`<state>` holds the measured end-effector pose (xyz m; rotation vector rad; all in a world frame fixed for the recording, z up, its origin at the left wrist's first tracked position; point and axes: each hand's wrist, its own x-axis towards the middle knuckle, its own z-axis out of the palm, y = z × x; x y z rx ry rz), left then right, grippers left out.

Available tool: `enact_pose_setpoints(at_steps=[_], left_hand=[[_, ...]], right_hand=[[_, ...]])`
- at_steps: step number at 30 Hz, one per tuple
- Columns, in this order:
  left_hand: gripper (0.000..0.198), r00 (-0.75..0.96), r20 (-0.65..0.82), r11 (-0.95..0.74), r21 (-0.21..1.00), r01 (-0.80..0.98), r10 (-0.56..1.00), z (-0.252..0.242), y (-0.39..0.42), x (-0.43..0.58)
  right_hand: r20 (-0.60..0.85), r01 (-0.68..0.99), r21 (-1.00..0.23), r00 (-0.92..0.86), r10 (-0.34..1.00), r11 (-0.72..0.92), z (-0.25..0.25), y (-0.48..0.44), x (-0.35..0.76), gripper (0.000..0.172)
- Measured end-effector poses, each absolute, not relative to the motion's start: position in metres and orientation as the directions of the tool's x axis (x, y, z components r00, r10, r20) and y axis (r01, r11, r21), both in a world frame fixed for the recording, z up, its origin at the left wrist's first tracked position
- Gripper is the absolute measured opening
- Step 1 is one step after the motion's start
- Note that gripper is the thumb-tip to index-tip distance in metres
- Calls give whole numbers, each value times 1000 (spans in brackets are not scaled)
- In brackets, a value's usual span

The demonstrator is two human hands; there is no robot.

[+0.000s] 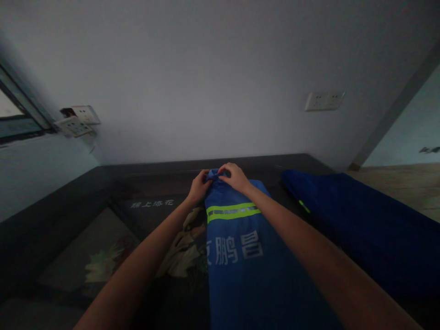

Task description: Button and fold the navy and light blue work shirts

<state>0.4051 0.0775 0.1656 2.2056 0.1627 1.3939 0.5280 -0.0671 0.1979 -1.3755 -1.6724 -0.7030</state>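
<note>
A blue work garment [237, 284], perhaps a jacket, lies lengthwise before me in a narrow shape. It has a yellow-green and silver reflective band and white Chinese characters. At its far end my left hand [200, 187] pinches the gathered fabric from the left side. My right hand [235, 178] grips the same bunched end from the right, thumb and forefinger closed on the cloth. The fabric between the two hands is crumpled. My right forearm crosses over the garment's right part and hides some of it.
Beneath the garment is a dark surface [151, 238] with a printed flower picture and characters. Another dark blue cloth [357, 220] with a small yellow-green strip lies to the right. A white wall with a socket plate [325, 101] rises behind; more sockets [77, 121] are at left.
</note>
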Motion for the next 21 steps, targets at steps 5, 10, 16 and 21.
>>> enact_pose_setpoints(at_steps=[5, 10, 16, 21], left_hand=[[32, 452, 829, -898, 423, -120, 329, 159, 61, 391], [28, 374, 849, -898, 431, -83, 373, 152, 53, 396], [42, 365, 846, -876, 463, -136, 390, 140, 50, 402], [35, 358, 864, -881, 436, -183, 353, 139, 53, 398]], right_hand=[[836, 979, -48, -70, 544, 199, 199, -80, 512, 18], [793, 999, 8, -29, 609, 37, 202, -76, 499, 34], [716, 996, -42, 84, 694, -76, 206, -71, 496, 25], [707, 986, -168, 137, 694, -23, 209, -73, 499, 20]])
